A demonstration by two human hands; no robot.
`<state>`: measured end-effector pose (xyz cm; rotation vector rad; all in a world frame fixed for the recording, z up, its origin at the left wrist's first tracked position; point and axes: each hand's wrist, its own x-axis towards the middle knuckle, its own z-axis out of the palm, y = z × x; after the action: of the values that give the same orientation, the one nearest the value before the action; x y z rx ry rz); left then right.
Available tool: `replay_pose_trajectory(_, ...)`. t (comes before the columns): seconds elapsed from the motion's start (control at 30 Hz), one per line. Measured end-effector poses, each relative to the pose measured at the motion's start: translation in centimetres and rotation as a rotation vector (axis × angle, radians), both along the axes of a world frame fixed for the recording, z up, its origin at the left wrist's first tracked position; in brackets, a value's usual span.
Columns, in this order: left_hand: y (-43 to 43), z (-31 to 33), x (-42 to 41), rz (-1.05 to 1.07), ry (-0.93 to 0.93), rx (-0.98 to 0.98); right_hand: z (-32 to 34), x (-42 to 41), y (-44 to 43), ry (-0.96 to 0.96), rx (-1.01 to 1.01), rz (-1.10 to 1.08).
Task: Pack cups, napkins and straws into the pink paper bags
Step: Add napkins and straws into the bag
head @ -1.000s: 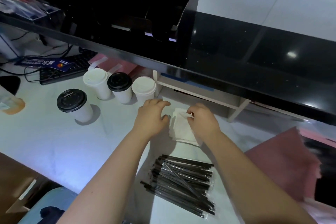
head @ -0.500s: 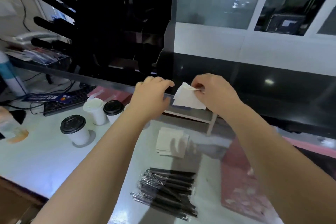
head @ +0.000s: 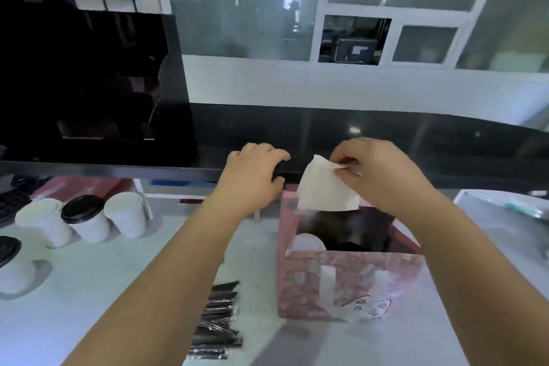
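From my feed I see a white worktop (head: 98, 291) running under a glossy black raised counter (head: 386, 128). Bulky black equipment (head: 89, 83) stands at the counter's left end, and the corner of a dark keyboard (head: 12, 202) shows at the far left edge. Beyond the counter is a white-framed glass partition (head: 237, 3), and through one small pane I make out a screen (head: 355, 46), too dim to read.

White napkin (head: 326, 190) hangs over an open, upright pink paper bag (head: 341, 285) at four o'clock, one cup (head: 306, 244) inside. Four lidded cups (head: 86, 223) at nine o'clock; wrapped black straws (head: 217, 321) at six.
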<state>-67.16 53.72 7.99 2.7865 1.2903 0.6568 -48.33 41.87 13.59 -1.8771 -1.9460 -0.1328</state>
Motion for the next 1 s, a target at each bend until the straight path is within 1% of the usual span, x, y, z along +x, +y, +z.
replay_pose_trajectory(0.13, -2.3, -3.4, 3.0, -0.048, 0.009, -0.095, -3.2, 2.6, -2.2, 0.051, -0.103, -0.055)
replay_pose_trajectory(0.3, -4.0, -7.1, 4.5, -0.072, 0.026, -0.161, -7.4, 3.7, -2.6, 0.047, -0.22, -0.063)
replay_pose_trajectory(0.43, -4.1, -8.2, 4.5, -0.064, -0.028, -0.197, -10.1, 3.6, -1.9, 0.042, -0.385, -0.057)
replay_pose_trajectory(0.5, -4.1, -8.4, 4.4, -0.055, -0.059, -0.203, -11.0, 3.7, -1.6, 0.074, -0.451, -0.048)
replay_pose_trajectory(0.6, -4.0, -8.6, 4.4, -0.052, -0.08, -0.218, -11.7, 4.1, -1.3, 0.122, -0.479, -0.033)
replay_pose_trajectory(0.7, -4.1, -8.7, 4.5, -0.043, -0.125, -0.205, -11.7, 4.5, -1.4, 0.118, -0.409, -0.027)
replay_pose_trajectory(0.77, -3.9, -8.9, 4.2, -0.046, -0.218, -0.233, -11.3, 5.3, -1.6, 0.138, -0.307, -0.029)
replay_pose_trajectory(0.9, -3.6, -8.9, 2.6, -0.078, -0.496, -0.372, -10.7, 8.7, -3.3, 0.348, -0.01, -0.105)
replay_pose_trajectory(1.0, -3.8, -9.6, 1.4, -0.055, -0.692, -0.46, -11.9, 11.6, -5.5, 0.48, 0.215, -0.202)
